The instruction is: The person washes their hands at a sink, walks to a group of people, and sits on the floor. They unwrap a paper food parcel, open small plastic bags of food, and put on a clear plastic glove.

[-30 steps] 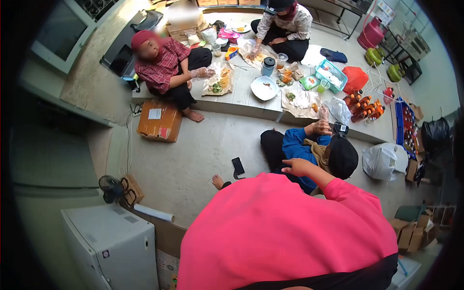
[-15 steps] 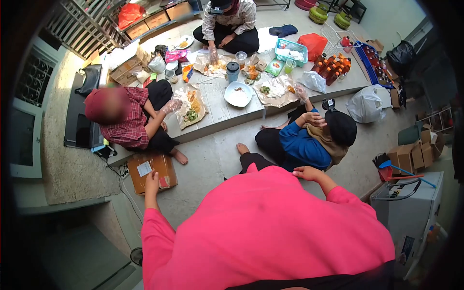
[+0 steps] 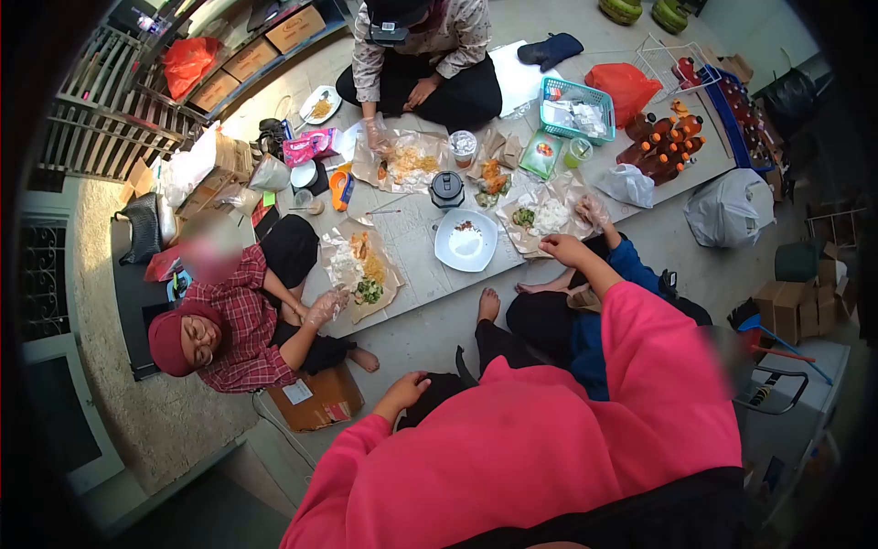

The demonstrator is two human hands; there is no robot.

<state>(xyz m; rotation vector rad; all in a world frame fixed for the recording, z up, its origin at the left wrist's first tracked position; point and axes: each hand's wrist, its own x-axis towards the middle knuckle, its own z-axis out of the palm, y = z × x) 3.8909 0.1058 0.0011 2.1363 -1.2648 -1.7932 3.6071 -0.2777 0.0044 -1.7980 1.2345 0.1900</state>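
Note:
My right hand (image 3: 564,249) is stretched forward above the near edge of the raised floor, beside a brown paper sheet (image 3: 523,242) with white rice (image 3: 550,218) and greens (image 3: 524,218). Its fingers are loosely bent, and I see nothing in them. Lower left, my left hand (image 3: 405,392) is by my dark-clothed leg, its fingers loosely apart and holding nothing visible. Ahead of me stands a white square bowl (image 3: 465,258) with some dark red bits in it. Behind that bowl is a dark grey lidded tumbler (image 3: 446,189).
Three people sit around the food; the gloved hand (image 3: 593,212) of the one at right is close to my right hand. Other food papers (image 3: 384,306) lie left and at the back. Orange-capped bottles (image 3: 666,151), a turquoise basket (image 3: 578,110) and a cardboard box (image 3: 320,403) stand around.
My right hand has gone from beside my body forward to near the rice paper. My left hand has moved inward from over the cardboard box. The view has shifted closer to the food.

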